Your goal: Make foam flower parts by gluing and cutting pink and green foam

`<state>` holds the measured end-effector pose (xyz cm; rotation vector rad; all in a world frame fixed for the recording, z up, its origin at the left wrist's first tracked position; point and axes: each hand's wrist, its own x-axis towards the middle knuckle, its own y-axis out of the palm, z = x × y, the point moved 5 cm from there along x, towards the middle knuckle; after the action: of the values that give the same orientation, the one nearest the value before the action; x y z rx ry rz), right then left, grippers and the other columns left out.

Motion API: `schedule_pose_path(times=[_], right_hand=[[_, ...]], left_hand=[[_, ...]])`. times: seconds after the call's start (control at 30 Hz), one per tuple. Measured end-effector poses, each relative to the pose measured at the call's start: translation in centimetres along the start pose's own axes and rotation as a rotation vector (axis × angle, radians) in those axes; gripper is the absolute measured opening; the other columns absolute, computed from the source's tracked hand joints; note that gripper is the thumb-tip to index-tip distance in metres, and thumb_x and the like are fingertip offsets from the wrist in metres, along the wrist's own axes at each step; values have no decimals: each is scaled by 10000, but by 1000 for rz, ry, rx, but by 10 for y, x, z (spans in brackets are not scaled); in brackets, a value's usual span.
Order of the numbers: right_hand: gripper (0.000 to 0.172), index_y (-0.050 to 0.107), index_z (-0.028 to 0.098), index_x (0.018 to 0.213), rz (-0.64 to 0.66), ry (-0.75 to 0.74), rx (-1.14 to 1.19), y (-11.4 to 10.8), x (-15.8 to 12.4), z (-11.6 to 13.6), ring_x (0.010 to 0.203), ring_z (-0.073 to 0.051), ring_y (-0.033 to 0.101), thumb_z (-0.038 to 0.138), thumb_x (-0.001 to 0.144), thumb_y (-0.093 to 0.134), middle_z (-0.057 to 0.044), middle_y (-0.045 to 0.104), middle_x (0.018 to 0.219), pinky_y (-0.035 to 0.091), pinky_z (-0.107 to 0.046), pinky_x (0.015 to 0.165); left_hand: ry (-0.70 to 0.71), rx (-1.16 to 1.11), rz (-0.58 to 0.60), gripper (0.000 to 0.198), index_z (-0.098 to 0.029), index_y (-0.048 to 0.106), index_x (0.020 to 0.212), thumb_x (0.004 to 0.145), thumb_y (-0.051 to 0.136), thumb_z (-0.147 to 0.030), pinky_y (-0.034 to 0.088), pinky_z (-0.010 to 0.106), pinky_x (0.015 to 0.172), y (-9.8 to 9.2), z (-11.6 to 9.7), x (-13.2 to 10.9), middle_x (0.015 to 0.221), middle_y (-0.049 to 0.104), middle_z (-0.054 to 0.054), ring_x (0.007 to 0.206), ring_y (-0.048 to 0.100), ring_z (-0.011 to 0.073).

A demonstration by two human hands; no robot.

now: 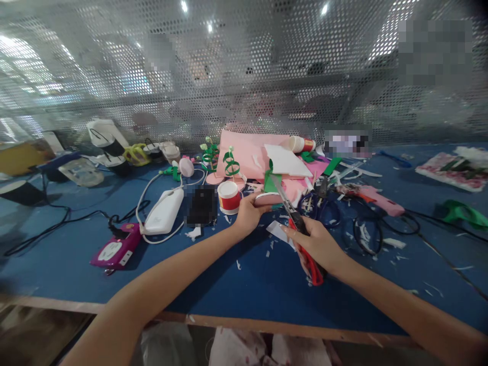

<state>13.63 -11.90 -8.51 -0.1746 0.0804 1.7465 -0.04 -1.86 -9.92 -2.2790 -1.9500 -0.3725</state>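
Blue table (236,291) spans the frame, littered with paper scraps. Pink sheet (244,152), upper centre. Red-handled scissors (297,222), right of centre, blades angled up-left; blade gap unclear. Right hand (318,244), lower right of centre, grips the scissors' handles. Left hand (248,217), centre, pinches the pink-faced round piece (268,200) at its left edge, just beside the blades. White scrap (279,231) lies below. Step, judged: trimming the round piece. Next move calls for a steady left pinch, fingertips clear of the blades.
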Motion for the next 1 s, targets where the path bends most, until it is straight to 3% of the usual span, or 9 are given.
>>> schedule_pose_path(times=[0.2, 0.4, 0.63, 0.9, 1.0], right_hand=[[301, 382, 227, 695, 5, 9, -46, -2, 1, -1, 256, -104, 438, 409, 729, 620, 101, 444, 406, 414, -228, 255], [292, 386, 226, 704, 22, 9, -44, -1, 1, 0, 244, -99, 420, 401, 733, 618, 109, 428, 374, 401, -215, 248], [262, 395, 221, 692, 15, -17, -73, -2, 3, 0, 249, -84, 430, 378, 760, 593, 106, 442, 389, 389, -190, 268], [251, 397, 220, 683, 33, -21, -83, -1, 3, 3, 247, -89, 435, 372, 770, 577, 104, 444, 380, 390, -195, 273], [243, 403, 218, 687, 36, -32, -103, -1, 2, 3, 248, -87, 435, 374, 778, 566, 104, 442, 374, 392, -191, 285]], left_hand=[[80, 80, 37, 243, -142, 704, 836, 593, 714, -148, 535, 312, 714, -2, -2, 1, 799, 702, 31, 754, 638, 184], [178, 150, 150, 155, -166, 722, 805, 667, 659, -134, 517, 285, 754, 7, -18, -5, 841, 709, 29, 803, 646, 172], [244, 218, 128, 157, -174, 721, 790, 667, 655, -102, 502, 247, 682, 8, -25, -9, 763, 699, 9, 709, 623, 136], [149, 244, -11, 208, -146, 698, 852, 655, 658, -93, 495, 234, 627, 2, -21, -8, 752, 690, 2, 687, 612, 138], [173, 299, -3, 179, -142, 697, 834, 667, 649, -99, 493, 239, 636, 3, -24, -8, 741, 687, 3, 683, 606, 139]])
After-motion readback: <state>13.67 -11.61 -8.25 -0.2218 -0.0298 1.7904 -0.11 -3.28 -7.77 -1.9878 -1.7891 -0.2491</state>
